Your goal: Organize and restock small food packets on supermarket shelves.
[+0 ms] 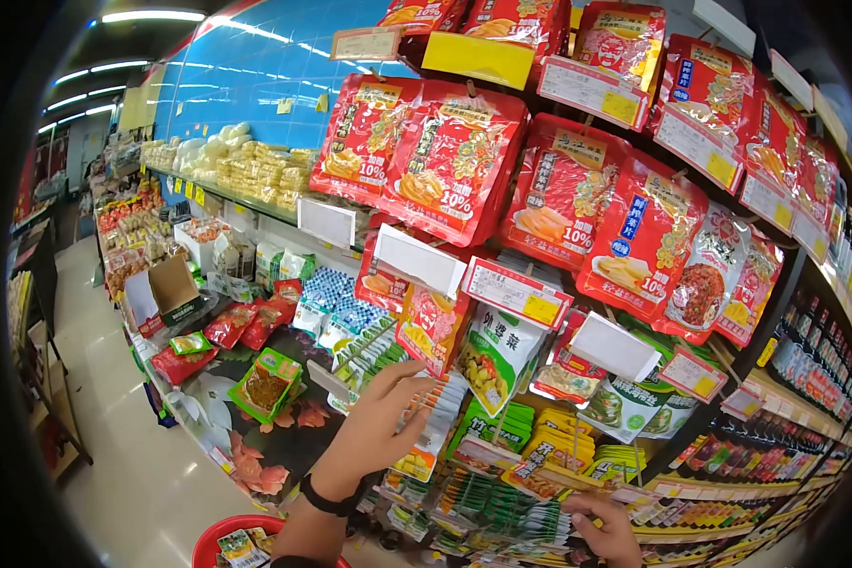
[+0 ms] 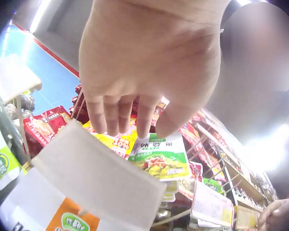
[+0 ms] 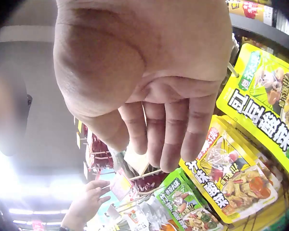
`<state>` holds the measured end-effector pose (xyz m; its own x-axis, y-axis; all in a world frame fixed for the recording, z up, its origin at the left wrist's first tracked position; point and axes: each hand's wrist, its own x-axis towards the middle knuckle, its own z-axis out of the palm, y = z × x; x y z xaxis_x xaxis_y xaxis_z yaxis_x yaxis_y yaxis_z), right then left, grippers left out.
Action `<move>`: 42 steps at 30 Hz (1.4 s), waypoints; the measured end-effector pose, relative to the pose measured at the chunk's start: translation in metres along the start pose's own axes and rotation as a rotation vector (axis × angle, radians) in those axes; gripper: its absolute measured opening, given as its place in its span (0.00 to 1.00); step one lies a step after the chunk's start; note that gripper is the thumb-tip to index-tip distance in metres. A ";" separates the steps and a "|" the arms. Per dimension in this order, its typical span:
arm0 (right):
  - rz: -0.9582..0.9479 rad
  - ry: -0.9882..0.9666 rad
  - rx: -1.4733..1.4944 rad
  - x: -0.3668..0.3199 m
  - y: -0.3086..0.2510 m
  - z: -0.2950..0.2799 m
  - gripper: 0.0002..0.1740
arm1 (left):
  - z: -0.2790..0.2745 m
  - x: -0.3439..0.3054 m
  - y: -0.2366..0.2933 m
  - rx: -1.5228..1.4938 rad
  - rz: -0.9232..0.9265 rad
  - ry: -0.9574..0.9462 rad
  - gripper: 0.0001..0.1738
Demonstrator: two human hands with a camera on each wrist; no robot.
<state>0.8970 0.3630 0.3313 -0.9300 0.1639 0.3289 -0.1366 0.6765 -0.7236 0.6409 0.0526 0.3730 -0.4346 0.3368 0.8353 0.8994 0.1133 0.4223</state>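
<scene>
My left hand [image 1: 374, 431], a black band at its wrist, reaches with extended fingers beside the hanging white-and-orange packets [image 1: 426, 452]. Just right of it hangs a green-and-white packet [image 1: 494, 358]. In the left wrist view the fingers of this hand [image 2: 149, 67] point down over a similar packet [image 2: 160, 158], with nothing seen in them. My right hand [image 1: 604, 528] is lower right, below the yellow packets [image 1: 551, 452]. The right wrist view shows that hand [image 3: 149, 72] with loosely bent fingers, close to yellow packets [image 3: 231, 175] and green packets [image 3: 185, 199]; no held item is visible.
Red packets [image 1: 454, 161] hang in rows above, with price tags [image 1: 516, 292] in front. On the left, a counter holds a brown packet [image 1: 267, 383], red packets [image 1: 232, 325] and an open box [image 1: 172, 286]. A red basket [image 1: 204, 541] stands below; bottles [image 1: 805, 346] line shelves at right.
</scene>
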 end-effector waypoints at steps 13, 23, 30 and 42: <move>0.042 0.029 -0.116 0.000 -0.015 -0.005 0.13 | 0.025 -0.026 -0.043 0.060 0.014 0.019 0.18; 0.070 0.036 -0.191 0.012 -0.031 0.000 0.12 | 0.028 -0.032 -0.051 0.074 0.004 -0.012 0.12; 0.079 0.033 -0.205 0.013 -0.033 0.001 0.13 | 0.031 -0.033 -0.053 0.096 0.002 -0.005 0.11; 0.098 0.055 -0.239 0.007 -0.033 0.001 0.13 | 0.027 -0.032 -0.051 0.116 0.000 -0.043 0.10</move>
<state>0.8949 0.3410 0.3564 -0.9140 0.2715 0.3016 0.0436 0.8046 -0.5923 0.6106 0.0616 0.3150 -0.4348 0.3766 0.8180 0.8997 0.2199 0.3769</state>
